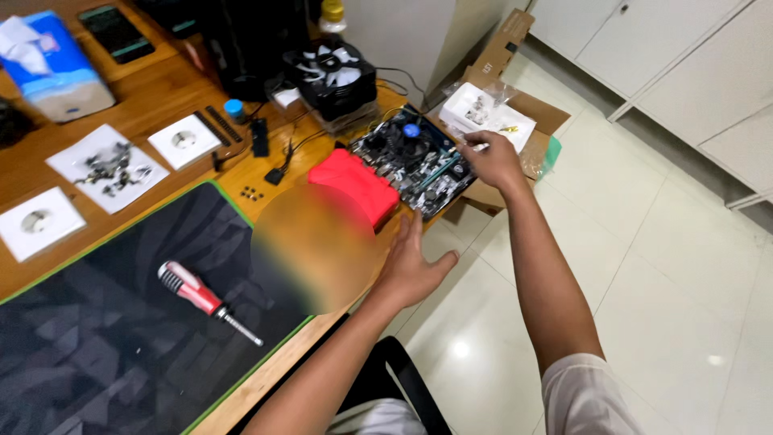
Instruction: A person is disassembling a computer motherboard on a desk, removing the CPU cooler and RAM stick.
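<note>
- While both arms are stretched out, everything here is easiest to place off the motherboard (415,157), which sits at the far desk edge with one corner hanging over a cardboard box (515,105).
- Far left of the board: a red-handled screwdriver (205,300) lies untouched on the dark desk mat (97,338), well apart from both hands.
- Just left of the board, touching it, is a red block (354,185) (some kind of box or cover, can't say which).
- Below the board, the left hand (412,266) rests flat on the desk edge, fingers spread and loose, gripping nothing.
- At the board's right edge, the right hand (491,159) has its fingers curled around something thin and pale. I can't make out what it is.
- My read: this is the bit where a small part gets picked or seated at the board. Next up would need a steady pinch and careful lining up.
- Hard to see: a blurred patch covers the desk between the mat and the red block, and the right fingertips hide the contact point.
</note>
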